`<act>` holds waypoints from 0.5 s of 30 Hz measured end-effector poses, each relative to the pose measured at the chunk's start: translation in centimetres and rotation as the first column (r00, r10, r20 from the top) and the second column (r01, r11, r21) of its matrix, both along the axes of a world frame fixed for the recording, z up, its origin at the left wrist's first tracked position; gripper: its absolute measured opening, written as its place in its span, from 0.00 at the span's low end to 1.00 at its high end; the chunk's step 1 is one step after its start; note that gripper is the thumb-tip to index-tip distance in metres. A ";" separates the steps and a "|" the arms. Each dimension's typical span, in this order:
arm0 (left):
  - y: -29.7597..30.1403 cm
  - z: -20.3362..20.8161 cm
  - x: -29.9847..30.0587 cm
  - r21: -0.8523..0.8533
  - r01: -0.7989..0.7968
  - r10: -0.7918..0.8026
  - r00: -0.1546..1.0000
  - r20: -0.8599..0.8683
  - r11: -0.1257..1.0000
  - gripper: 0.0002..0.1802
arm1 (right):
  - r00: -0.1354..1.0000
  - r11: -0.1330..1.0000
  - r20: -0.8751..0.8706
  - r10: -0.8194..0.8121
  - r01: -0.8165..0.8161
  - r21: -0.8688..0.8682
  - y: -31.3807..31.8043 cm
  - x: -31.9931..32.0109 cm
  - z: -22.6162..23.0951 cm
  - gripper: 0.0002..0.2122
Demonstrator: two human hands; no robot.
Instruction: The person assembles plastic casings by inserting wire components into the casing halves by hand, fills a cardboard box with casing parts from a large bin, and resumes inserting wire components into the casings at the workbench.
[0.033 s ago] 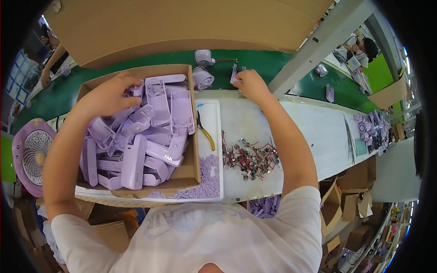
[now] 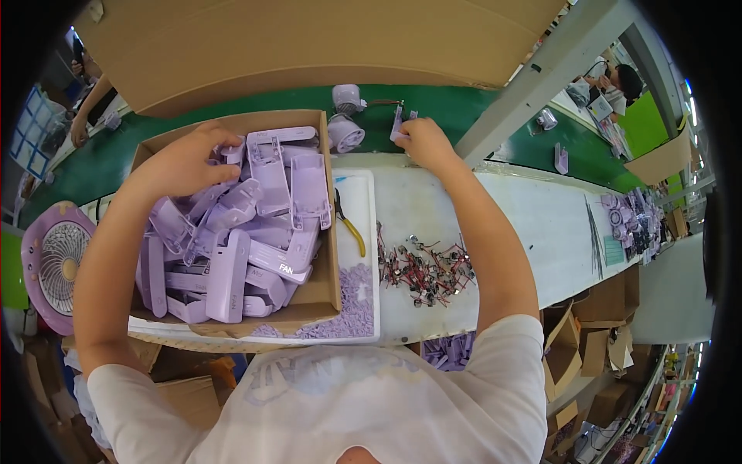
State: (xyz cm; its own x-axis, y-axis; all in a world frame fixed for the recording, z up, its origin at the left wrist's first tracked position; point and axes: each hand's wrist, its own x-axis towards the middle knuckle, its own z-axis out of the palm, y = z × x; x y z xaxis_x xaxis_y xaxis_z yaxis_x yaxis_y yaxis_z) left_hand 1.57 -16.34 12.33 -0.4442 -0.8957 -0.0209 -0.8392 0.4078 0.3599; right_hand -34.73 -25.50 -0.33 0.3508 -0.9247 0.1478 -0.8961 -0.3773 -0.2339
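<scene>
My left hand [image 2: 195, 161] reaches over the far left part of an open cardboard box [image 2: 328, 290] heaped with lilac plastic fan casings [image 2: 226, 274]. Its fingers curl round a small lilac casing piece [image 2: 232, 153] at the top of the heap. On the green belt, beyond the white table, my right hand [image 2: 425, 143] pinches a lilac fan casing [image 2: 398, 124] standing there; the fingers hide part of it. Left of that casing, two lilac fan heads [image 2: 345, 133] rest on the belt, with a thin wire trailing toward the casing.
A white tray [image 2: 365, 309] under the box holds small lilac parts and yellow-handled pliers [image 2: 352, 230]. Small red-wired components [image 2: 425, 271] lie piled to its right. A grey metal post [image 2: 533, 85] rises beyond my right arm. A fan [image 2: 62, 259] stands at left. Other people work farther off.
</scene>
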 end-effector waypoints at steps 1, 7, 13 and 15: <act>-0.1 -0.1 0.0 0.039 -0.007 0.008 0.999 -0.039 0.999 0.20 | 1.000 1.000 -0.003 0.001 -0.001 -0.028 -0.6 0.0 -0.5 0.08; 0.8 1.1 0.4 0.225 -0.220 0.222 0.975 0.021 0.949 0.18 | 0.978 0.969 0.206 -0.026 0.076 -0.236 3.3 1.5 2.9 0.11; 2.5 1.2 -3.5 -0.266 0.375 -0.395 0.919 -0.021 0.888 0.14 | 0.976 0.999 0.213 -0.046 0.051 -0.019 8.9 1.9 5.1 0.12; 2.5 1.4 -6.1 -0.184 0.477 -0.489 0.872 -0.021 0.859 0.15 | 0.974 0.998 0.227 -0.012 0.024 -0.052 9.6 2.0 5.1 0.12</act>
